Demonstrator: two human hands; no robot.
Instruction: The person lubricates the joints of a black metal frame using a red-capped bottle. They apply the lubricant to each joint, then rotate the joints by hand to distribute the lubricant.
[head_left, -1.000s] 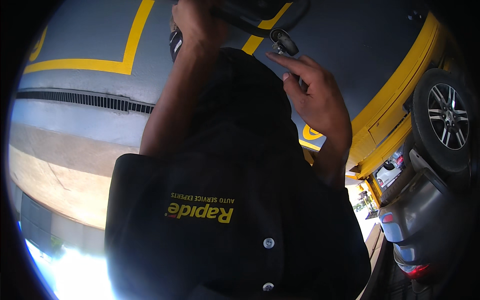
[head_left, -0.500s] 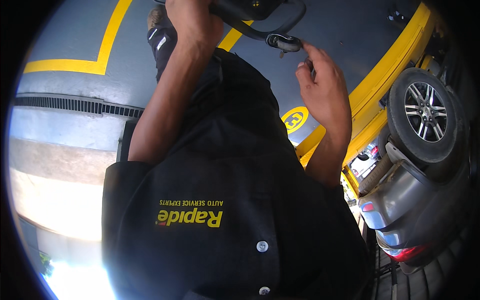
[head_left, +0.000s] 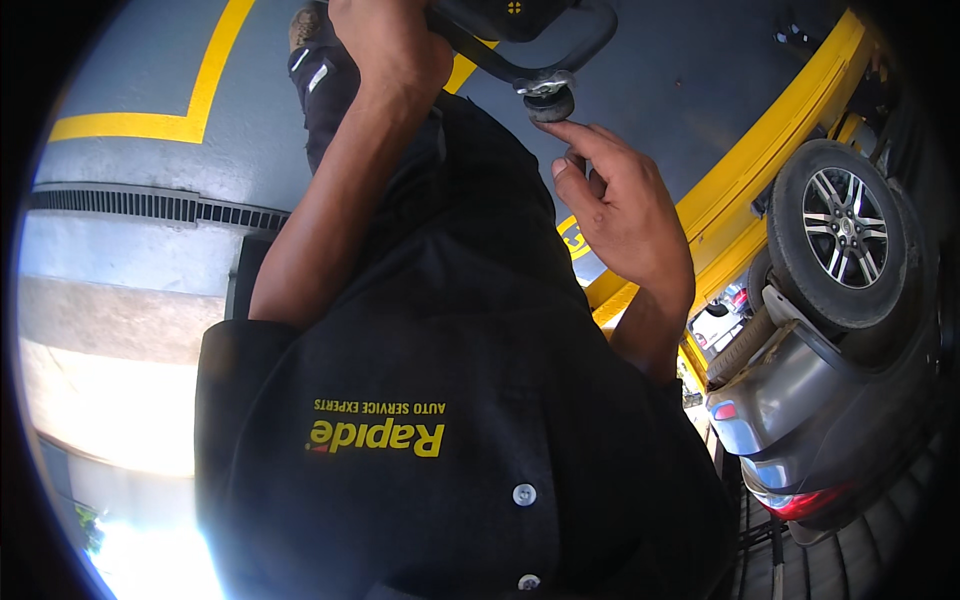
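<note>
Head view: caster wheel (head_left: 548, 106) at the bend of a black tubular frame (head_left: 492, 62); right hand (head_left: 630, 205) loosely open, index fingertip at the wheel's rim; left hand (head_left: 390, 45) by the frame, grip untellable; light, steady contact seems advisable.

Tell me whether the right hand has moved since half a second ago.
Yes: the right hand has shifted left and slightly lower in the picture, judged against the round yellow floor marking, which it now partly hides.
</note>
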